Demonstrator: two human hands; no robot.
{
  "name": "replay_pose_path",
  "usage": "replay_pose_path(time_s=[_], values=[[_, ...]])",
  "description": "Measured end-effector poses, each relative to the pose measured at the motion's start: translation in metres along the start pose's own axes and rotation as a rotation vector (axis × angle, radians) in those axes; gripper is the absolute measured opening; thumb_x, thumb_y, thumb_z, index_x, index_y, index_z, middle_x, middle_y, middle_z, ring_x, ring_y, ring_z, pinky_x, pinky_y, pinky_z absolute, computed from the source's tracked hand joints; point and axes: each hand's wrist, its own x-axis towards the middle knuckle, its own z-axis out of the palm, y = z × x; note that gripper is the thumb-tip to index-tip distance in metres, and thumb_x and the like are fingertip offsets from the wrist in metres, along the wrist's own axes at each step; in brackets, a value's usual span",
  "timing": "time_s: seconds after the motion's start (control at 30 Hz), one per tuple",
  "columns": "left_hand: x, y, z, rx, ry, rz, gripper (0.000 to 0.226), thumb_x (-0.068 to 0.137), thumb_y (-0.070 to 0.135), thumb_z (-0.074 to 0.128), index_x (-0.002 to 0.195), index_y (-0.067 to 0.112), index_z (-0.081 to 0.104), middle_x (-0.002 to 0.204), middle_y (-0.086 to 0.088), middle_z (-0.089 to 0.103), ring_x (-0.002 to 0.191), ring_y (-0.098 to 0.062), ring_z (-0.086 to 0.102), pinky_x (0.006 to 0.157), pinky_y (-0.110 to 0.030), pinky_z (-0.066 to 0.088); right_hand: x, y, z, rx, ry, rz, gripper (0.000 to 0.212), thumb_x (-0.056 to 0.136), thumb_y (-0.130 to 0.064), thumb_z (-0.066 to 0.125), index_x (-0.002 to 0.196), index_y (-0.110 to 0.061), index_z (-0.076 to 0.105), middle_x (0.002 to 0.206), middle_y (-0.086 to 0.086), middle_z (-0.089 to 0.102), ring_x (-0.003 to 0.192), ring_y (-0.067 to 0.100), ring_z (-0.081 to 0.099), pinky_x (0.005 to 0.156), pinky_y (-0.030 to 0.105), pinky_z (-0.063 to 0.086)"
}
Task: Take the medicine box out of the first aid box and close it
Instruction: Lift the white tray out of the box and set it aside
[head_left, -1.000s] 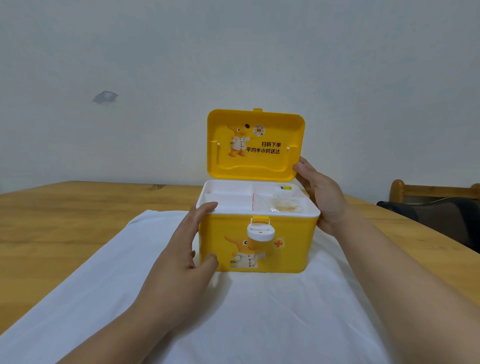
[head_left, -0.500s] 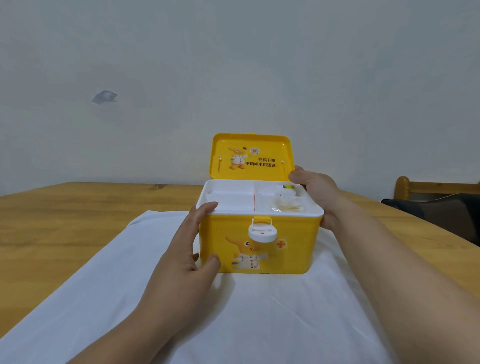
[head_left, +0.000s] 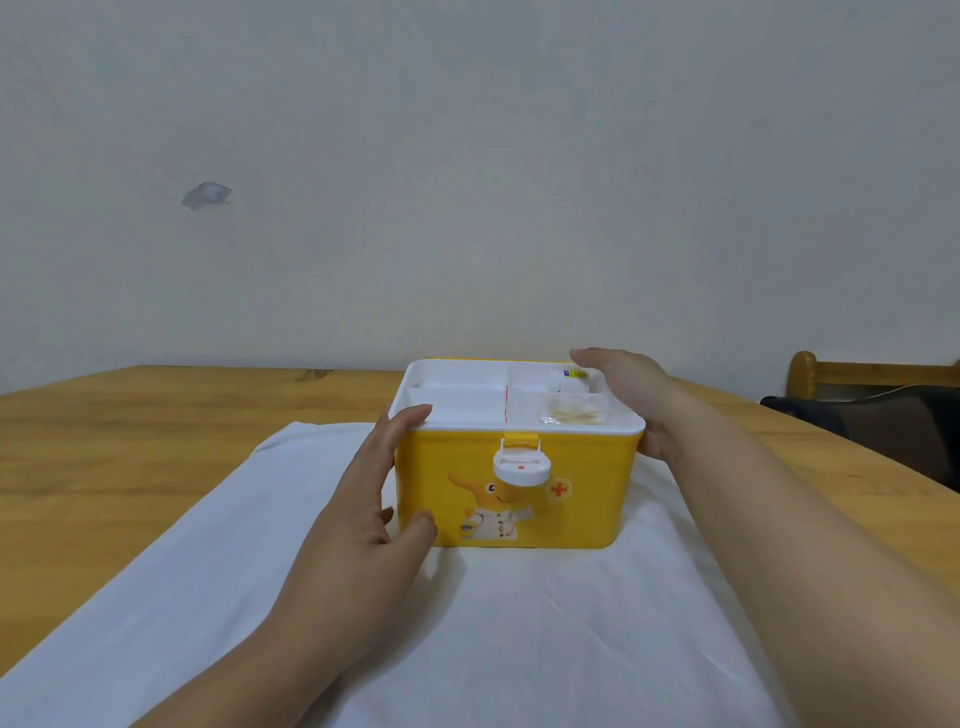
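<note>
The first aid box (head_left: 519, 488) sits on the white cloth (head_left: 519, 623), long side across, latch (head_left: 521, 462) toward the person; left hand (head_left: 363, 519) and right hand (head_left: 631, 395) rest open-fingered against its ends

Home, wooden table (head_left: 130, 441), plain wall (head_left: 467, 156)

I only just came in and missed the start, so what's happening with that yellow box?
A person steadies the yellow first aid box on a white cloth, left hand against its left side, right hand at its back right corner. The lid is folded back out of sight, leaving the white tray open. Nothing has been lifted out yet.
</note>
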Motion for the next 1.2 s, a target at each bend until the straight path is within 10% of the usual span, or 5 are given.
replay_pose_path(time_s=[0.3,0.5,0.7,1.2], values=[[0.000,-0.004,-0.001,0.017,-0.014,0.016,0.088,0.092,0.015,0.062,0.154,0.070,0.031,0.169,0.029,0.034,0.139,0.027,0.032,0.112,-0.046,0.049,-0.035,-0.021,0.010,-0.674,0.114,-0.584,0.023,0.105,-0.050,0.056,0.117,-0.040,0.073,0.106,-0.028,0.069,0.108,0.003,0.065,0.082,0.019,0.043],[-0.001,-0.007,-0.003,0.040,-0.046,0.029,0.094,0.096,0.014,0.063,0.154,0.075,0.023,0.164,0.044,0.029,0.144,0.025,0.027,0.112,-0.039,0.044,-0.063,-0.014,0.037,-1.259,-0.156,-0.503,0.082,0.091,-0.091,0.029,0.135,-0.032,0.067,0.111,-0.015,0.068,0.106,0.017,0.063,0.089,0.037,0.051],[-0.003,-0.007,-0.003,0.041,-0.064,0.043,0.099,0.097,0.014,0.064,0.156,0.076,0.014,0.161,0.050,0.026,0.144,0.025,0.029,0.110,-0.037,0.043,-0.075,-0.003,0.031,-1.336,-0.056,-0.707,0.068,0.087,-0.097,0.020,0.079,-0.039,0.053,0.082,-0.016,0.055,0.077,0.005,0.052,0.059,0.032,0.033],[-0.004,-0.004,-0.004,0.012,-0.080,0.005,0.097,0.084,0.047,0.060,0.160,0.070,0.004,0.152,0.057,0.032,0.143,0.023,0.033,0.110,-0.039,0.045,-0.079,-0.002,0.031,-1.292,-0.001,-0.732,0.109,0.064,-0.109,0.021,0.131,-0.035,0.065,0.108,-0.018,0.057,0.104,0.011,0.054,0.085,0.039,0.051]])
